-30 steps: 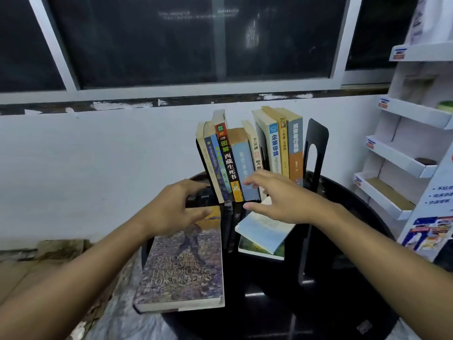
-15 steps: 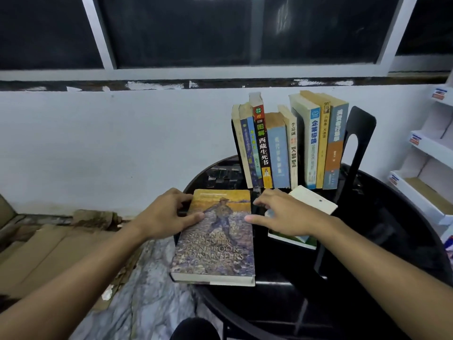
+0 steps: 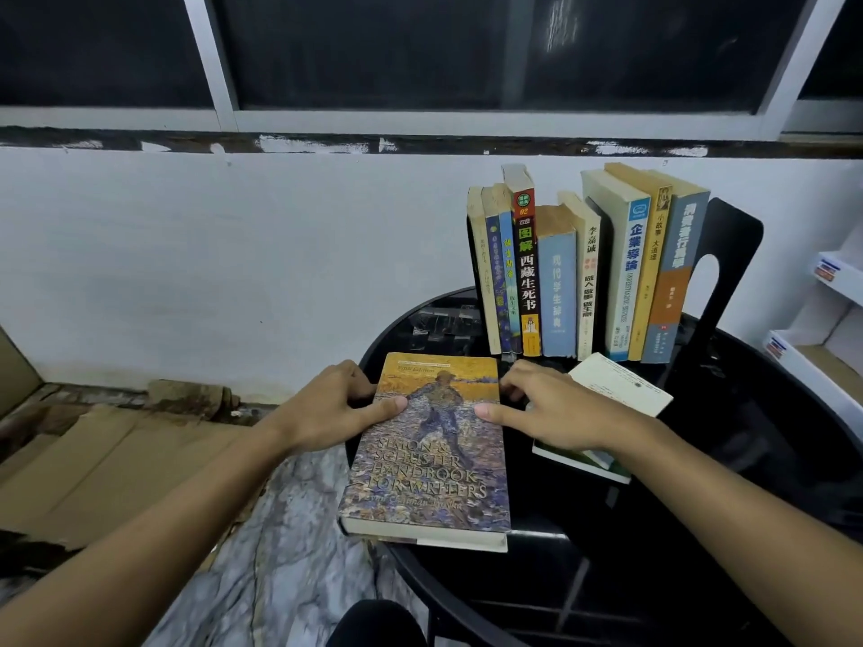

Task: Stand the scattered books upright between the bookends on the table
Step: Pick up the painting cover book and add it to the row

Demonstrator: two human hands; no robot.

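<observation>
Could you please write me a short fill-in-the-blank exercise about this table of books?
The large handbook lies ____ on the black table, cover up.
The left hand and the right hand each press a ____ on its cover.
The black bookend stands at the ____ end of the upright books.
Missing words: flat; thumb; right.

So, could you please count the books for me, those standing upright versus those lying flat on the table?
Upright books: 9
Flat books: 3, namely the handbook, a cream book and a green-edged book beneath it, partly hidden by the right hand
Total: 12
</observation>
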